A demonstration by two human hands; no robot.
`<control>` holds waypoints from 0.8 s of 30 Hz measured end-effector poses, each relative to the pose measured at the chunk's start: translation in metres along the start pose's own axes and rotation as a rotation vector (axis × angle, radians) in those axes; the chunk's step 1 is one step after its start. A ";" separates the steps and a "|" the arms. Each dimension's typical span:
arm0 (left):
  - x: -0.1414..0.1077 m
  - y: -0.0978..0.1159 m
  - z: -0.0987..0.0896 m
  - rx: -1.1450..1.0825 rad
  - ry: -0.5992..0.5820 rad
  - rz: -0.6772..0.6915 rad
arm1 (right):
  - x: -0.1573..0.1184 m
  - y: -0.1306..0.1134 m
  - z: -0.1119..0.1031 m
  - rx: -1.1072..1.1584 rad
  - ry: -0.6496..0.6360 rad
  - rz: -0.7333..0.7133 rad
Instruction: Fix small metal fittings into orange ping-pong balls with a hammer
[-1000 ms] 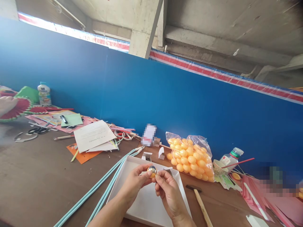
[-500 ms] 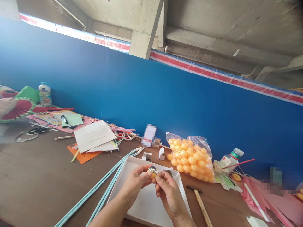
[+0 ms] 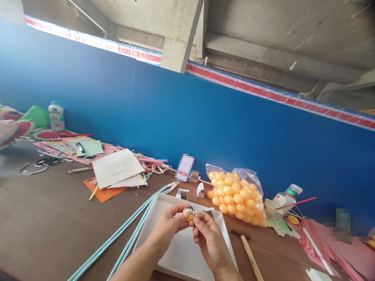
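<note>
A small shiny ball [image 3: 189, 212], silver above and golden below, is pinched between the thumb and fingers of my left hand [image 3: 171, 222]. Against its lower right side, my right hand [image 3: 206, 233] has its thumb and forefinger pressed together; whatever lies between them is too small to make out. Both hands are over a shallow white box lid [image 3: 184, 261] on the brown table. Behind the right fingers, a dark grey piece lies partly hidden in the lid.
Clear bag of orange balls [image 3: 237, 198] behind; hammer [image 3: 250, 255] at right; light blue cords [image 3: 123, 230] at left. Papers [image 3: 117, 168] and scissors [image 3: 48, 160] lie farther left. Another person's hand [image 3: 7, 130] holds a red-and-green fringed piece at the far left edge.
My hands and the ball keep nearly the same pose. At the far left, the other person's hand and fringed piece have moved left, uncovering another fringed piece on the table.
</note>
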State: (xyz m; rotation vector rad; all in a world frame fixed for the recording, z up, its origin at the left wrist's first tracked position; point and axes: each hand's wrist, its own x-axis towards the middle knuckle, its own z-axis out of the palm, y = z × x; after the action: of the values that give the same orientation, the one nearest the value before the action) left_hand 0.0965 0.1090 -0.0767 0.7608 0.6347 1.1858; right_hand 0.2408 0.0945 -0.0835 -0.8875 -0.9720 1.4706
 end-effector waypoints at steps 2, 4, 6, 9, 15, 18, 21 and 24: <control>0.002 -0.003 -0.002 0.012 0.005 0.003 | 0.000 0.000 0.000 -0.008 0.000 0.000; 0.005 -0.006 -0.004 0.021 0.016 0.007 | 0.000 0.000 0.000 -0.015 0.000 -0.001; 0.007 -0.009 -0.005 0.029 0.022 0.012 | 0.001 0.000 -0.001 -0.021 -0.002 0.000; 0.009 -0.010 -0.006 0.041 0.027 0.014 | 0.002 0.000 -0.001 -0.027 -0.001 0.003; 0.005 -0.006 -0.004 0.070 0.027 0.021 | 0.001 0.000 -0.001 -0.020 0.018 0.014; 0.003 -0.004 -0.002 0.085 0.023 0.018 | 0.001 0.001 -0.001 -0.017 0.022 0.014; 0.003 -0.004 -0.002 0.099 0.037 0.021 | 0.002 0.001 0.000 -0.038 0.025 -0.004; 0.004 -0.006 -0.003 0.125 0.048 0.016 | 0.002 0.002 0.000 -0.064 0.025 -0.029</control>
State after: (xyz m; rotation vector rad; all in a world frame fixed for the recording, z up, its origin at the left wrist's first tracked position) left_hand 0.0988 0.1125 -0.0829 0.8455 0.7490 1.1903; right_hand 0.2397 0.0967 -0.0857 -0.9324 -1.0144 1.4072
